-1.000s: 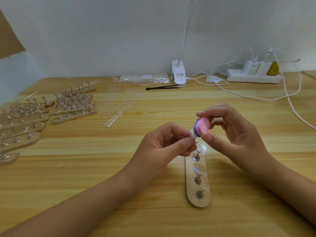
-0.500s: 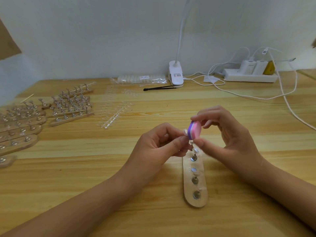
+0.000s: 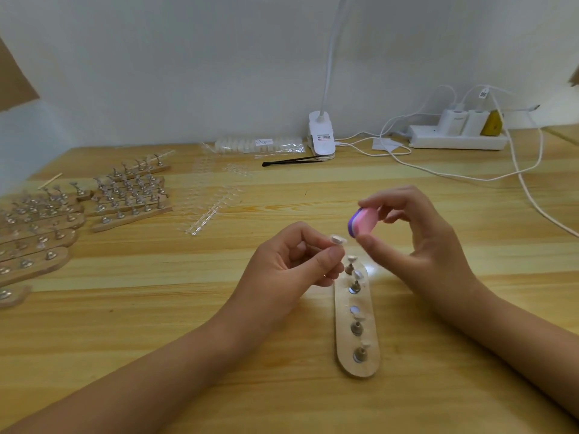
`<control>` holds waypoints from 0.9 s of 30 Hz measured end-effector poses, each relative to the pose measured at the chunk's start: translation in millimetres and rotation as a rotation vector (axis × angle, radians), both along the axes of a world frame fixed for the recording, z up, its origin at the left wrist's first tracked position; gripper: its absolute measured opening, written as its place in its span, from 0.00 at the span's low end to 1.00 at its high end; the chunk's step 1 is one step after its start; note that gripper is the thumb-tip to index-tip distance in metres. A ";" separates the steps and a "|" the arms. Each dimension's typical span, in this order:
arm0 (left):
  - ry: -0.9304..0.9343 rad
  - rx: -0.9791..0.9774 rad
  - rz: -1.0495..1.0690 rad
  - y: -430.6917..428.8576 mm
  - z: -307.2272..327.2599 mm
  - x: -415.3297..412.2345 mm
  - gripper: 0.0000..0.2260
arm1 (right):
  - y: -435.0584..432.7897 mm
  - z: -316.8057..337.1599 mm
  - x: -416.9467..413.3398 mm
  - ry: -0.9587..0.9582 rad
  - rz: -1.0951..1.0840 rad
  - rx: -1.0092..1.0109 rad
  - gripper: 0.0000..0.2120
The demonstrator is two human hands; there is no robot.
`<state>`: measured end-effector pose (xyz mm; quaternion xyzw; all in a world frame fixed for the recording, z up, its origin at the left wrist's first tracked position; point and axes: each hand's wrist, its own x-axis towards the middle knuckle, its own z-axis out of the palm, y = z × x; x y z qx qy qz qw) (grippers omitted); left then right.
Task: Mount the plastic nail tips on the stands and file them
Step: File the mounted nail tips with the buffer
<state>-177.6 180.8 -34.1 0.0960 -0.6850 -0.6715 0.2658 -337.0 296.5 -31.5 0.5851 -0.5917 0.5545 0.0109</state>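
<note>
Left hand (image 3: 288, 264) pinching nail tip (image 3: 339, 239), base hidden, right hand (image 3: 416, 245) holding file (image 3: 363, 222)

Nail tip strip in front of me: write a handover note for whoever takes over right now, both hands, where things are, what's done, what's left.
Left hand pinches a clear nail tip above the far end of the wooden strip.
Right hand pinches the pink and purple file block, close to the tip but apart from it.
Done: four stands on the strip appear to carry tips; filled strips lie at left.
Left: file the held tip and seat it on the strip; whether the other four are filed cannot be told. Loose tips lie further back.
</note>
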 end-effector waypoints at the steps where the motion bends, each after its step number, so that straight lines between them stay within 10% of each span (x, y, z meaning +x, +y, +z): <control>1: 0.000 0.000 0.004 0.3 0.2 0.2 0.02 | 0.0 0.0 0.9 -0.001 0.010 -0.008 0.16; 27: 0.014 0.069 0.017 -0.2 -0.1 -2.3 0.01 | 1.6 1.6 -6.8 -0.114 0.010 0.021 0.16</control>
